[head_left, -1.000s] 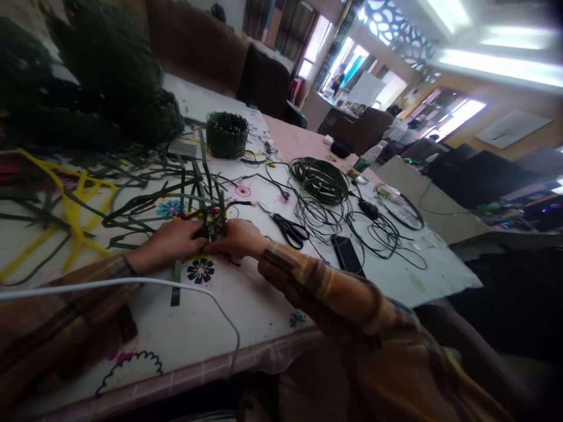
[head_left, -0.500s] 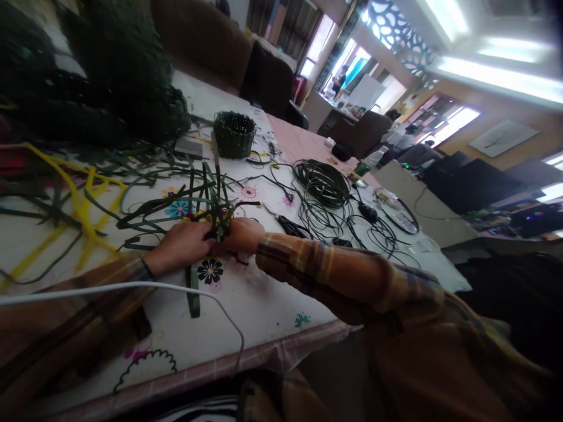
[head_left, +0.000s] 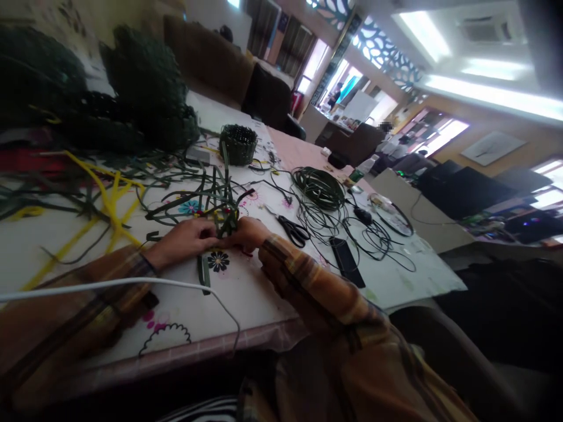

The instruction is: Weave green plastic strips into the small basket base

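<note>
Tabletop (head_left: 264, 302) strips (head_left: 228, 224) occupy two hands (head_left: 187, 241) (head_left: 250, 233) near one scissors (head_left: 294, 230).

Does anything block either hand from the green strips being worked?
Nothing visible does: the right hand is at the green strips, the left hand close beside them. The white cable crosses the view of the left forearm, not that gap.

Our sleeves (head_left: 325, 281): brown and orange, dark stripes crossing, bits of yellow. We see dark green strips (head_left: 204, 275), bright yellow strips (head_left: 112, 214), dark green basket (head_left: 238, 146). White tablecloth (head_left: 264, 305) has black flower (head_left: 219, 261), blue flower (head_left: 189, 207), pink spots. Its edge (head_left: 197, 354): pink with pale lines. Scissor handles (head_left: 294, 230) black, cord (head_left: 132, 282) white.
</note>
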A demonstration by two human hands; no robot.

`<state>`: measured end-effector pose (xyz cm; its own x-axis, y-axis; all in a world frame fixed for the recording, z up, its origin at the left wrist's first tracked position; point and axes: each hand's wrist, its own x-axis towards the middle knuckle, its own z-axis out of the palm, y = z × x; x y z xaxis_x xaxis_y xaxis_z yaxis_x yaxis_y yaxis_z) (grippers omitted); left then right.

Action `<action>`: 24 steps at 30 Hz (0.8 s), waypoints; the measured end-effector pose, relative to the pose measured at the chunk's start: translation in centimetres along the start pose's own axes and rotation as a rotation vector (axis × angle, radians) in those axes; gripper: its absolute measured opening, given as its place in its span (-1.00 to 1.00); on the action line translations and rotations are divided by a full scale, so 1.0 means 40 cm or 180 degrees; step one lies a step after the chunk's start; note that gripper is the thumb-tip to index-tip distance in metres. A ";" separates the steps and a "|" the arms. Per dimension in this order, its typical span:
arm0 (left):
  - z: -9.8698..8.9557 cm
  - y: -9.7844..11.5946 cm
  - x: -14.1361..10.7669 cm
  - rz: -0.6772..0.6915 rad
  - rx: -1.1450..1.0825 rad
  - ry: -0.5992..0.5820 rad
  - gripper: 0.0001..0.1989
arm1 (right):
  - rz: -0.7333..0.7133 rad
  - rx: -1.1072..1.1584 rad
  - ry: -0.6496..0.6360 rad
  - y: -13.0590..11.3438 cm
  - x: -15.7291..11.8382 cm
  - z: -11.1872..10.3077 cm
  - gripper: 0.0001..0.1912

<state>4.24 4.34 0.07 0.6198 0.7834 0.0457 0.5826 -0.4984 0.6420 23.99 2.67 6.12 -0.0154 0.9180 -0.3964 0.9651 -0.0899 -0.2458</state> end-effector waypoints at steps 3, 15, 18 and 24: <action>0.013 0.007 -0.032 0.0050 0.0086 0.0486 -0.70 | -0.0096 0.0113 -0.0110 0.013 -0.012 0.011 -0.37; 0.029 0.037 -0.078 -0.0219 0.0104 0.1054 -0.66 | -0.0383 0.0130 0.0204 0.050 0.012 0.045 -0.24; 0.024 0.019 -0.069 -0.0656 0.0044 0.1030 -0.63 | -0.0426 0.0162 0.0287 0.054 0.015 0.051 -0.23; -0.003 -0.009 0.000 -0.0792 0.0470 0.0517 -0.70 | -0.0473 0.0124 0.0368 0.058 0.010 0.057 -0.22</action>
<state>3.98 4.56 -0.07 0.3639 0.9310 0.0306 0.7829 -0.3234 0.5315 25.63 1.97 3.37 -0.1248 0.9604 -0.2492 0.9436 0.0372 -0.3291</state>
